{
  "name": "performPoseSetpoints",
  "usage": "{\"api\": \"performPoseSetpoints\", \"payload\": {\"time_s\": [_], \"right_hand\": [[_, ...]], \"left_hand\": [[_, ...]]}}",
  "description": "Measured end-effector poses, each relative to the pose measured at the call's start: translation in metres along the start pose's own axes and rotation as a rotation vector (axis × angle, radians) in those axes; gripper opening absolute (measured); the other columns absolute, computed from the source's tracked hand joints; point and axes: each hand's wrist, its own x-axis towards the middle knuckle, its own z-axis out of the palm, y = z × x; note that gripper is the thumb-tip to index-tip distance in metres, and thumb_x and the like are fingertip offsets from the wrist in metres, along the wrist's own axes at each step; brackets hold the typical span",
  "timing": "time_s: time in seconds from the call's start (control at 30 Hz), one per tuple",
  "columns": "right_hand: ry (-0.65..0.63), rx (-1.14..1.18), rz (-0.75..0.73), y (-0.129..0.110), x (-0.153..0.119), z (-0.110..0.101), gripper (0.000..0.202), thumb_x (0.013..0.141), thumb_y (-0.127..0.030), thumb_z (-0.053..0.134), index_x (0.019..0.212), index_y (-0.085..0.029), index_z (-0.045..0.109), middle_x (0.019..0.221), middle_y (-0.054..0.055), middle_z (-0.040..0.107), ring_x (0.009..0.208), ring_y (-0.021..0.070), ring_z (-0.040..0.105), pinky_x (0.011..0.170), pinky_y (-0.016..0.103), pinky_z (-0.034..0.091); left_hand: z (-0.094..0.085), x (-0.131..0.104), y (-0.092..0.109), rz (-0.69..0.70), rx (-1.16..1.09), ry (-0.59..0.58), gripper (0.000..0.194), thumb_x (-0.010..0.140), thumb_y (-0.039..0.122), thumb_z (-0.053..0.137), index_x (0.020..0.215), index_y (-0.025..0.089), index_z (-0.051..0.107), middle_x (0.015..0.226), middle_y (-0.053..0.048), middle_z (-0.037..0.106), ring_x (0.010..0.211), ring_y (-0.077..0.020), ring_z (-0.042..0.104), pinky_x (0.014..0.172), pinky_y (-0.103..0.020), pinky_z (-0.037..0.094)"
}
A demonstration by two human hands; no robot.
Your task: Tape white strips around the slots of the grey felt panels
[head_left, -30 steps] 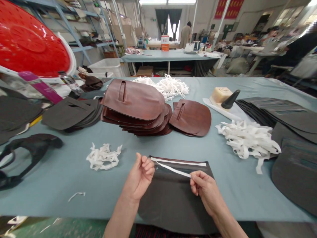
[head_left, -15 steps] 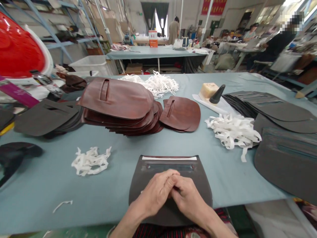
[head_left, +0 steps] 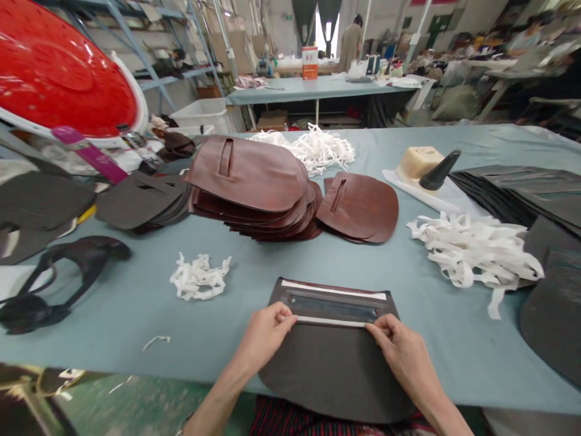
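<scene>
The narrow white fabric strip [head_left: 331,322] stretched straight between the two hands, low across the dark grey, round-bottomed sheet panel [head_left: 338,372], just below the panel's long dark slot [head_left: 333,308]. The left hand [head_left: 267,333] had its thumb and fingertips closed at the strip's left end, and the right hand [head_left: 402,345] likewise pinched the right end, so that the strip's middle showed bare between them. Whether the strip was touching the panel along its whole length could not be told. A second white strip [head_left: 333,289] lay along the panel's top edge, beyond the slot and both hands. The panel itself rested on the blue-grey covered table [head_left: 363,266], its lower part reaching toward the person between the forearms, over the table's near edge. Beyond and left of the left hand sat a small tangle of white strips [head_left: 201,277]; a larger loose heap of white strips [head_left: 476,248] lay beyond and right of the right hand. Farther off, past the panel, stood a stack of glossy reddish-brown rounded pieces [head_left: 249,175], well apart from both hands.
</scene>
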Motion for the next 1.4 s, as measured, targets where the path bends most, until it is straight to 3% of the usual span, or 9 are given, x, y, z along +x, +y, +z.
{"api": "performPoseSetpoints", "payload": {"time_s": [0.27, 0.47, 0.87, 1.4], "right_hand": [[-0.045, 0.042, 0.073, 0.005, 0.01, -0.012, 0.032, 0.085, -0.049, 0.045, 0.076, -0.022, 0.059, 0.062, -0.001, 0.062, 0.056, 0.0161, 0.056, 0.056, 0.025, 0.037], [-0.011, 0.068, 0.106, 0.012, 0.008, -0.007, 0.032, 0.082, -0.051, 0.048, 0.075, -0.022, 0.06, 0.059, -0.001, 0.06, 0.053, 0.0153, 0.053, 0.053, 0.025, 0.037], [-0.038, 0.177, 0.151, 0.019, 0.013, -0.003, 0.029, 0.08, -0.047, 0.048, 0.075, -0.021, 0.058, 0.06, -0.002, 0.056, 0.055, 0.0141, 0.05, 0.051, 0.023, 0.036], [0.025, 0.187, 0.179, 0.017, 0.017, -0.002, 0.025, 0.078, -0.042, 0.051, 0.071, -0.019, 0.061, 0.056, -0.001, 0.057, 0.05, 0.0133, 0.05, 0.048, 0.023, 0.035]], "left_hand": [[0.001, 0.015, -0.007, -0.077, -0.027, 0.141, 0.031, 0.074, 0.047, 0.056, 0.071, 0.017, 0.061, 0.059, 0.001, 0.059, 0.056, -0.013, 0.051, 0.054, -0.023, 0.034], [-0.003, 0.02, -0.006, -0.07, -0.041, 0.089, 0.025, 0.076, 0.037, 0.049, 0.073, 0.016, 0.062, 0.062, 0.0, 0.061, 0.058, -0.0135, 0.057, 0.057, -0.023, 0.04], [-0.002, 0.023, 0.0, -0.111, 0.082, 0.15, 0.019, 0.073, 0.031, 0.05, 0.069, 0.017, 0.062, 0.057, 0.001, 0.059, 0.051, -0.011, 0.053, 0.054, -0.022, 0.036], [0.002, 0.019, 0.008, -0.12, 0.244, 0.213, 0.015, 0.075, 0.029, 0.051, 0.066, 0.019, 0.057, 0.056, 0.003, 0.059, 0.053, -0.0115, 0.053, 0.056, -0.023, 0.034]]}}
